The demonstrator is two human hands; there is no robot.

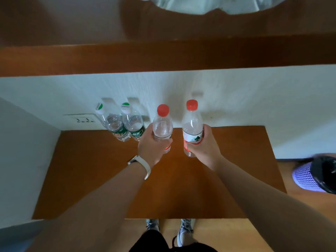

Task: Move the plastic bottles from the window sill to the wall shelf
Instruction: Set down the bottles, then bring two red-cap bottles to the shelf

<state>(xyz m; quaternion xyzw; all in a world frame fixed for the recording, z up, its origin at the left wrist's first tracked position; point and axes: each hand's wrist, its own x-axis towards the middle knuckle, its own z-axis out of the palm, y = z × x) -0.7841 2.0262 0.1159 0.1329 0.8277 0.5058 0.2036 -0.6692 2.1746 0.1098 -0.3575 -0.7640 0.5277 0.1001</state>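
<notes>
I look down on a brown wooden shelf [227, 179] fixed to a white wall. My left hand [151, 148] grips a clear red-capped bottle [162, 124] held upright over the shelf's back part. My right hand [204, 144] grips a second red-capped bottle [192, 124] with a red and white label, close beside the first. Two clear bottles with white and green caps stand at the back left of the shelf against the wall, one [113, 122] left of the other [133, 122], both with green labels.
A wooden ledge [163, 55] runs across the wall above the shelf. A wall socket [82, 119] sits left of the green-label bottles. A purple mesh bin with a black bag [316, 175] stands on the floor at right. My feet show below the shelf's front edge.
</notes>
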